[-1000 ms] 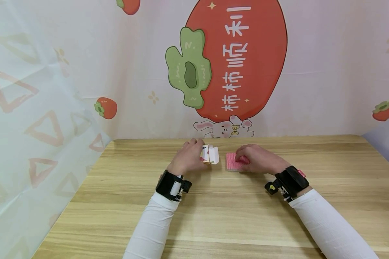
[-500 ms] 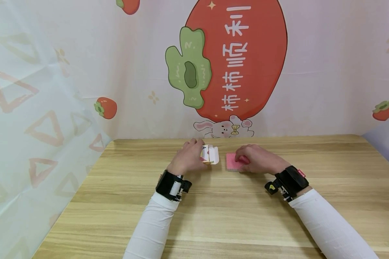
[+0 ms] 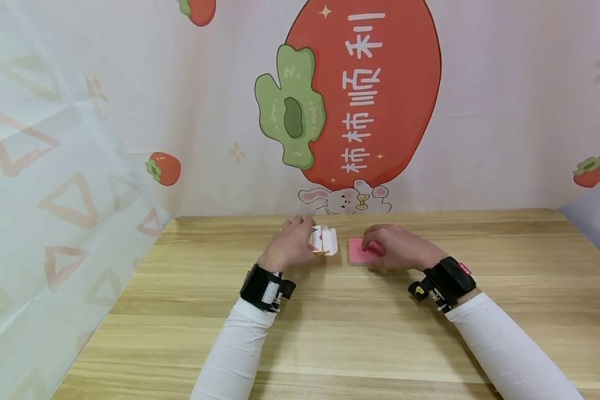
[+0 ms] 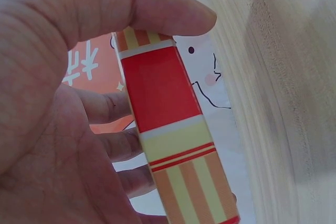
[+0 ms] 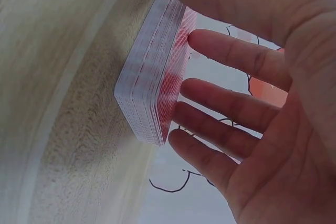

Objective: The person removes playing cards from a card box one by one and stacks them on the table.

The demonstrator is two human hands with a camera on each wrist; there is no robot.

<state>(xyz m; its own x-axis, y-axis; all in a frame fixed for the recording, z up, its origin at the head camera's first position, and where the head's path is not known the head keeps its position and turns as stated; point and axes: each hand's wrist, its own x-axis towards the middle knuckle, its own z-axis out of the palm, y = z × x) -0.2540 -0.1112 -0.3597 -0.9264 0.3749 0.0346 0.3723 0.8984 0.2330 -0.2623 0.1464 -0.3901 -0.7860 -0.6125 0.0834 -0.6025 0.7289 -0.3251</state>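
While left hand (image 3: pixel 291 243) grips one box (image 4: pixel 163 90), right hand (image 3: pixel 401 246), fingers loose, touches one deck (image 5: pixel 145 74)

Wooden table (image 3: pixel 330 333) — persimmon-printed backdrop (image 3: pixel 505 111) behind

Head view was bright and evenly lit, with soft shadows that lay on the tabletop (image 3: pixel 340 344) along the inner sides of both white sleeves (image 3: pixel 232 344); wrist views were hazier and softer, the wood washed pale in the left, its grain visibly bowed in the right.
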